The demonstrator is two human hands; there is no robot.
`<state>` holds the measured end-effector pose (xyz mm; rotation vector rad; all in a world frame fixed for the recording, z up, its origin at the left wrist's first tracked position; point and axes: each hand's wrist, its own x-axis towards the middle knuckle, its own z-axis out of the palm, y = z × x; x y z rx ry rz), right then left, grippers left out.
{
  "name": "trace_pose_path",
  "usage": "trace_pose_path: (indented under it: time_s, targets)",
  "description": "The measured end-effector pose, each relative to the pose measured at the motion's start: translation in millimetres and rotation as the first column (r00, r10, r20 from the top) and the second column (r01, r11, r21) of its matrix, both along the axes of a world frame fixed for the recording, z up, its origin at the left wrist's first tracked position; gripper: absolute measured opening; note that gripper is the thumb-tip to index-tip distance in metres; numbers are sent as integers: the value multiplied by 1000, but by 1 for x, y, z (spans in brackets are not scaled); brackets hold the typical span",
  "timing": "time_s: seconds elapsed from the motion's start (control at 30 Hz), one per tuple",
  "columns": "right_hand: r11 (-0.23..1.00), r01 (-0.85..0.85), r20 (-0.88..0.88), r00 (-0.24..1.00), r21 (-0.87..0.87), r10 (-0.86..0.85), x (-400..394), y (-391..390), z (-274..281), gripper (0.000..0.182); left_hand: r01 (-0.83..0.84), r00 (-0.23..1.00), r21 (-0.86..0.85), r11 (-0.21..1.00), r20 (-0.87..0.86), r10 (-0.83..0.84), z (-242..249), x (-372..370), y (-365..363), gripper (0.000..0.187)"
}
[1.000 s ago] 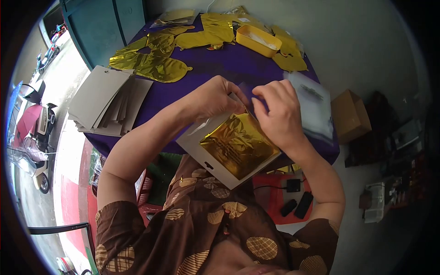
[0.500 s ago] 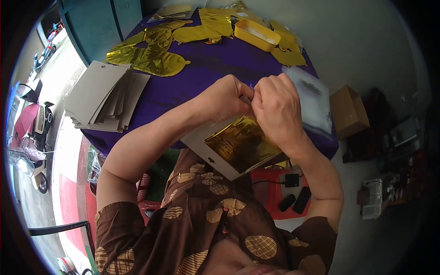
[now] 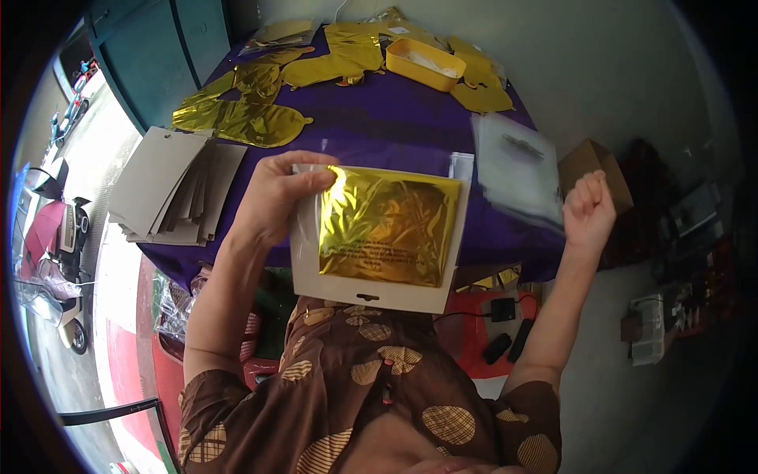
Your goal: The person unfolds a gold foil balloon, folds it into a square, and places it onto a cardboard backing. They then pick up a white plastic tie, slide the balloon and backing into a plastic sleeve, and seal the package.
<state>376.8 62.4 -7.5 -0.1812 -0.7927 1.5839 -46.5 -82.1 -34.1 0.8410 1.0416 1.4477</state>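
My left hand (image 3: 288, 193) pinches the upper left corner of a clear plastic bag, its thumb on the front. Inside the bag (image 3: 462, 164) is a pale backing card (image 3: 332, 291) with a hanger hole, and a folded gold foil sheet (image 3: 387, 225) with small print lies over the card. The package is held up in front of my body, above the table's near edge. My right hand (image 3: 590, 207) is closed in a fist, apart from the package, out to the right near a cardboard box; whatever it may hold is hidden.
On the purple-covered table (image 3: 371, 126) lie a stack of pale cards (image 3: 174, 186), gold foil balloons (image 3: 245, 118), a yellow tray (image 3: 426, 67) and a pile of clear bags (image 3: 513, 162). A cardboard box (image 3: 596, 170) stands at the right. Black devices (image 3: 501, 340) rest on red below.
My hands have parted from the bag's edge. The right one has swung out to the right as a fist; the left has tilted the package to face me more squarely.
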Motion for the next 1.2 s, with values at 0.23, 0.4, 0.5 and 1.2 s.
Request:
trace_pose_path:
  time_s: [0.23,0.4,0.5,1.2]
  targets:
    - [922,-381,489,792,-73,366,-76,-71,-60,78,67,995,-9,998,68,-66,-2,19,-20,23]
    - [912,-405,569,735,-66,368,-112,-92,-48,58,127,987,-61,990,108,-120,-8,32,-30,23]
    - [852,-523,456,757,-6,467,-103,-79,-65,47,113,990,2,994,89,-112,-16,32,-37,30]
    - [720,-649,666,653,247,360,-61,-56,-51,20,158,987,123,980,20,-161,-33,23,-58,22]
